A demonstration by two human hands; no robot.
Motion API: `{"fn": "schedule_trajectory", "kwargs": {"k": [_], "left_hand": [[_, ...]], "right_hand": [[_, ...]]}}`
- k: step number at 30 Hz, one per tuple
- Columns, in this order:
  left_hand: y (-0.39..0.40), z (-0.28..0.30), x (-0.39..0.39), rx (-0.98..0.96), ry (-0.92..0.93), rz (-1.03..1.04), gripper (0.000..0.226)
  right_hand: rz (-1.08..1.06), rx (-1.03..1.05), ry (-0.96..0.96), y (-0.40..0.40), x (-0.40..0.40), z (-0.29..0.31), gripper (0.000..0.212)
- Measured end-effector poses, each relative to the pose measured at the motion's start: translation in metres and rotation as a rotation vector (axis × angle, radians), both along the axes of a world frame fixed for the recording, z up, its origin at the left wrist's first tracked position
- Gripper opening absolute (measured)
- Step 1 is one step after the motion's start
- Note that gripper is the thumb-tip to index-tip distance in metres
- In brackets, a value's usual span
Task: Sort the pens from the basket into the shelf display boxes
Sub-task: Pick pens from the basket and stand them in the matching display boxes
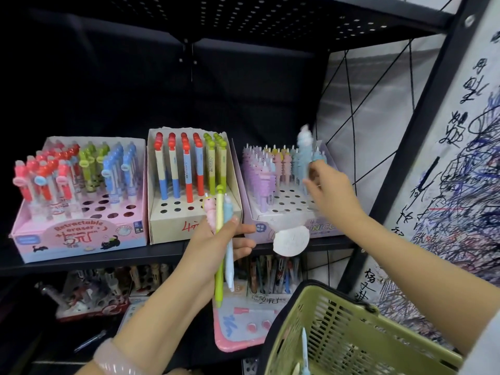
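My feed is unevenly lit: the boxes (81,201) on the shelf (89,262) and both arms are bright, while the back and the underside of the shelf above sink into near black. Light seems to reach them from the front. My right hand (328,190) and its blue pen (304,155) are smeared by motion blur. Straight posts bow outward at the right edge; corners go soft.

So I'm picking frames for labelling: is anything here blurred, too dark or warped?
Head view: the right hand and its light blue pen are motion-blurred; the shelf back is nearly black; the wide lens bows the right upright; the display boxes and the left hand are sharp enough.
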State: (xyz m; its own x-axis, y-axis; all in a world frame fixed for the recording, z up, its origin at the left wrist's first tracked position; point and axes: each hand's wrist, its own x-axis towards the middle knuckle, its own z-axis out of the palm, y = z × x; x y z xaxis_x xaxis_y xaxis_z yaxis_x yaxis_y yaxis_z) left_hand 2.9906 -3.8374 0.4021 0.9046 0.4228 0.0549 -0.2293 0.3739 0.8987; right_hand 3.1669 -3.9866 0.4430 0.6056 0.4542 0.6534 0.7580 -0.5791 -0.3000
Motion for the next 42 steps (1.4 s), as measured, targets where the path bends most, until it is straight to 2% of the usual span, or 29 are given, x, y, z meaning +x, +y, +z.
{"fn": "schedule_trajectory", "kwargs": {"k": [4, 7, 10, 14, 19, 25, 29, 32, 36, 42], "left_hand": [[-0.003, -0.002, 0.003, 0.011, 0.013, -0.004, 0.011], [-0.003, -0.004, 0.004, 0.041, 0.022, -0.003, 0.012], [-0.004, -0.006, 0.004, 0.088, 0.024, -0.020, 0.016], [-0.003, -0.008, 0.005, 0.095, 0.034, -0.015, 0.016], [-0.005, -0.009, 0.007, 0.072, 0.041, 0.014, 0.017], [-0.007, -0.012, 0.010, 0.080, 0.075, 0.037, 0.007], [-0.007, -0.013, 0.012, 0.099, 0.119, 0.064, 0.007], [-0.007, -0.013, 0.012, 0.107, 0.117, 0.080, 0.005], [-0.006, -0.012, 0.010, 0.142, 0.103, 0.081, 0.005], [-0.007, -0.006, 0.003, 0.082, 0.036, 0.070, 0.009]], "right_hand": [[-0.108, 0.255, 0.314, -0.011, 0.029, 0.008, 0.014], [-0.231, 0.284, 0.423, -0.013, 0.044, 0.010, 0.007], [-0.294, 0.244, 0.368, -0.013, 0.051, 0.010, 0.013], [-0.368, 0.066, 0.221, -0.015, 0.056, 0.007, 0.015], [-0.345, 0.027, 0.243, -0.019, 0.063, 0.011, 0.013], [-0.328, 0.028, 0.268, -0.020, 0.061, 0.010, 0.016], [-0.347, -0.141, 0.322, -0.019, 0.058, 0.006, 0.016], [-0.407, -0.250, 0.335, -0.014, 0.057, 0.007, 0.027], [-0.472, -0.372, 0.321, -0.011, 0.057, 0.013, 0.010], [-0.528, -0.453, 0.331, -0.010, 0.049, 0.010, 0.011]]}}
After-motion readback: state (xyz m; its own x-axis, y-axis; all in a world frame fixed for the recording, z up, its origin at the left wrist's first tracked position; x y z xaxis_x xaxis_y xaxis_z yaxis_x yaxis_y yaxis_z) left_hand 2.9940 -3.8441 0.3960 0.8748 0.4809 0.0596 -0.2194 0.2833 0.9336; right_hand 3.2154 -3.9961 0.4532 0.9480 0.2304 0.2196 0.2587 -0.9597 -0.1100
